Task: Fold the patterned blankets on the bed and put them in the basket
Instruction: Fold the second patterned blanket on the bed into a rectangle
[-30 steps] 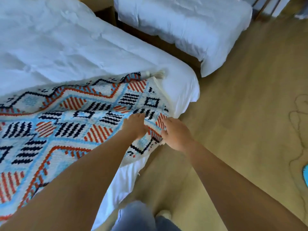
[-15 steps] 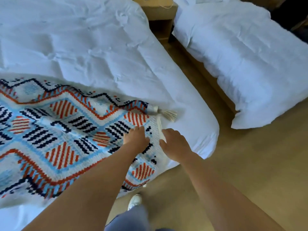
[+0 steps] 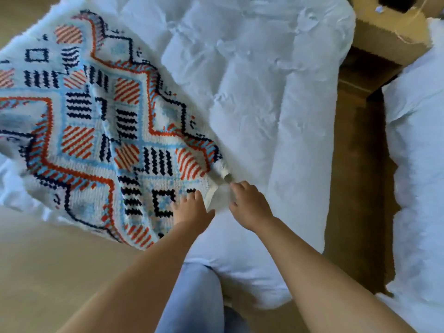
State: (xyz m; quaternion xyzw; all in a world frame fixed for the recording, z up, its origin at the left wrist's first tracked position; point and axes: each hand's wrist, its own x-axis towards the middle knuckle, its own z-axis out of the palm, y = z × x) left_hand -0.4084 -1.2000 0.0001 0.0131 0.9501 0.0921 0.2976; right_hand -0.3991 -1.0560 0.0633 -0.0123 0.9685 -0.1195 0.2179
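Left hand (image 3: 192,210) grips nubby geometric blanket (image 3: 101,131); right hand (image 3: 249,207) touches tassel (image 3: 227,177).

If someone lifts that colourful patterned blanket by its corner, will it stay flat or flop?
Probably floppy: the white woven blanket with red, blue and black diamonds ripples and sags over the edge of the white bed. Its thick, tufted weave suggests some heft for its size. Likely not slippery; the tasselled corner offers an easy grip.

Off to the right, a second bed (image 3: 418,164) with a puffy white cover. Just beside it, at the top, a brown wooden nightstand (image 3: 384,37). Lower left, light wood floor (image 3: 48,272). Bottom middle, a blue jeans leg (image 3: 192,296).
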